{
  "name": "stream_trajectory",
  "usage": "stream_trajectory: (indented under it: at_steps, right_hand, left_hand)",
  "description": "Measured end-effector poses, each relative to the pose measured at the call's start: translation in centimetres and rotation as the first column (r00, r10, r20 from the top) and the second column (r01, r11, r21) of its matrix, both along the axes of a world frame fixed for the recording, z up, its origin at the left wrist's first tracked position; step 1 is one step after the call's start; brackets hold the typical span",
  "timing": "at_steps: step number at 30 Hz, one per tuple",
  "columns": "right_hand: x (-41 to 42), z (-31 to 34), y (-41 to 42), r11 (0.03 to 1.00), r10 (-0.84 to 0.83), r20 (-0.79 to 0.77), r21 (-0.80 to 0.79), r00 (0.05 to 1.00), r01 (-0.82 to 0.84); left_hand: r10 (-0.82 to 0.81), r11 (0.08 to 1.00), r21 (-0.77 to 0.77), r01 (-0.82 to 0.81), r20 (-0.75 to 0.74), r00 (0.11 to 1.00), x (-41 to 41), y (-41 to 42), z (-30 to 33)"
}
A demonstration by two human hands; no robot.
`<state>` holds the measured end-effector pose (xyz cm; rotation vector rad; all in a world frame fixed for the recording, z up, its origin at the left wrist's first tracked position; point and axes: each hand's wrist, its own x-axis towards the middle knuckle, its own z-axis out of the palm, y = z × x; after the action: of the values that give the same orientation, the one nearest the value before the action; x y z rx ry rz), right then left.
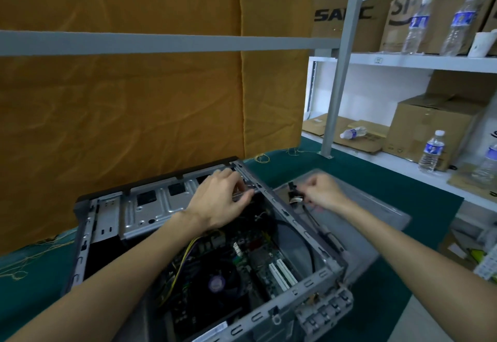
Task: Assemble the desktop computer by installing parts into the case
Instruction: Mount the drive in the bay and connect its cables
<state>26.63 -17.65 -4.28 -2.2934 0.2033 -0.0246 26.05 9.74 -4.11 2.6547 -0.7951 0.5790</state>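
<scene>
Orange cloth [121, 105] hangs as a backdrop behind my work, with a grey bar [161, 43] running across it. Green fabric covers the tabletop [376, 180], and loose yellow threads lie along its far edge.

The open computer case [309, 284] lies on that tabletop in front of me, its grey metal frame facing up. Inside I can see the motherboard [258, 258] with white slots, the round cooler fan [217, 282] nearer to me, and a bundle of yellow and black wires [185, 255] running up past my left forearm. A drive cage [156, 207] of bare metal fills the far-left part of the case.

My left hand [217, 199] reaches over the far right corner of the case, fingers curled against the top rail of the frame there; whether they truly clamp it I cannot tell because of the blur. My right hand [320, 191] is just outside the case's right wall, fingers curled and pinching a small black connector with cable [294, 193]. Beneath that hand a grey side panel [376, 220] lies flat on the tabletop beside the case.

To the right stands a white shelf [419, 62] with cardboard boxes [430, 131] and several water bottles [431, 152], one of them lying on its side.
</scene>
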Motion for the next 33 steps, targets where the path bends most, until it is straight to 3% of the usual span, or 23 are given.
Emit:
stream_trajectory:
  at_steps: [3,6,10,15,19,22,28,33]
  right_hand:
    - [-0.1,-3.5,-2.4,0.917,0.045,-0.159,-0.386,0.986,-0.104]
    - [-0.6,-5.4,-3.5,0.743,0.019,-0.289,-0.637,0.957,-0.207]
    - [-0.6,-7.1,-4.4,0.746,0.101,-0.435,-0.562,0.895,-0.357]
    - [-1.0,-5.8,-4.7,0.802,0.198,-0.470,-0.427,0.860,-0.418]
    - [-0.5,-4.2,-3.6,0.902,0.285,-0.468,-0.166,0.837,-0.400]
    - [2.4,-3.5,-2.2,0.936,0.328,-0.358,0.000,0.874,-0.351]
    - [11.1,-4.3,0.7,0.955,0.189,-0.070,-0.219,0.979,-0.200]
    - [15.4,-6.0,2.2,0.901,0.200,-0.051,-0.383,0.978,-0.204]
  left_hand:
    - [-0.072,0.988,0.137,0.067,0.037,0.997,0.4,-0.2,-1.2]
    - [-0.086,0.988,0.127,0.085,0.008,0.996,0.7,0.3,-1.7]
    - [-0.061,0.992,0.110,0.062,-0.011,0.998,0.5,0.1,-1.7]
    - [-0.051,0.997,0.047,0.056,-0.099,0.994,0.1,0.1,-1.4]
    - [-0.061,0.998,-0.010,0.061,-0.167,0.984,0.1,0.0,-1.0]
    - [-0.051,0.998,-0.040,0.044,-0.201,0.978,0.4,0.0,-0.7]
    - [-0.085,0.969,-0.247,0.007,-0.306,0.948,1.7,0.3,0.4]
    - [-0.010,0.947,-0.308,-0.089,-0.305,0.952,2.7,1.1,0.6]
